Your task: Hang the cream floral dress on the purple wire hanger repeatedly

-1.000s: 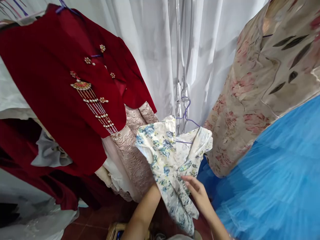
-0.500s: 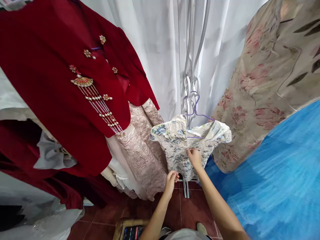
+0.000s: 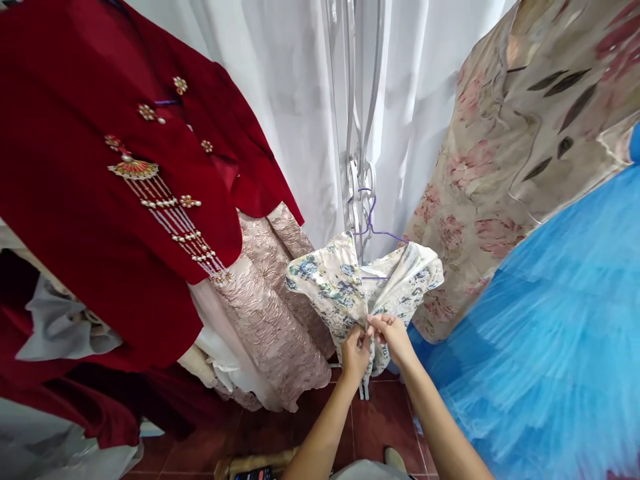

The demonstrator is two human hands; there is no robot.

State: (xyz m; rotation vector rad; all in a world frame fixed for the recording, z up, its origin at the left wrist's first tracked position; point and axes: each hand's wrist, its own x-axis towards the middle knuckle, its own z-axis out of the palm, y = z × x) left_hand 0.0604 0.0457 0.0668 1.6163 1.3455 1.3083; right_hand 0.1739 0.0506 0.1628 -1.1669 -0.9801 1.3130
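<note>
A short floral blouse (image 3: 330, 277), cream with blue flowers, hangs on a purple wire hanger (image 3: 371, 217) from a white metal stand (image 3: 354, 87). My right hand (image 3: 393, 337) pinches the front edge of the blouse at mid-chest. Just beside it, my left hand (image 3: 356, 350) has its fingers curled on the same front edge, a little lower. The two hands nearly touch. Cloth between the fingertips is bunched, and any small fastening there is too small to make out.
On the left hang a dark red velvet jacket (image 3: 60, 173) with beaded ornaments and a pink brocade skirt (image 3: 270, 313). At the right are a beige floral garment (image 3: 480, 167) and a blue tulle skirt (image 3: 540, 320). Behind is a white curtain (image 3: 290, 100); below, a red tiled floor (image 3: 377, 420).
My left hand has risen from beside the hem to the blouse's front and closed on it. My right hand sits slightly lower, drawing the front together. The view has shifted right.
</note>
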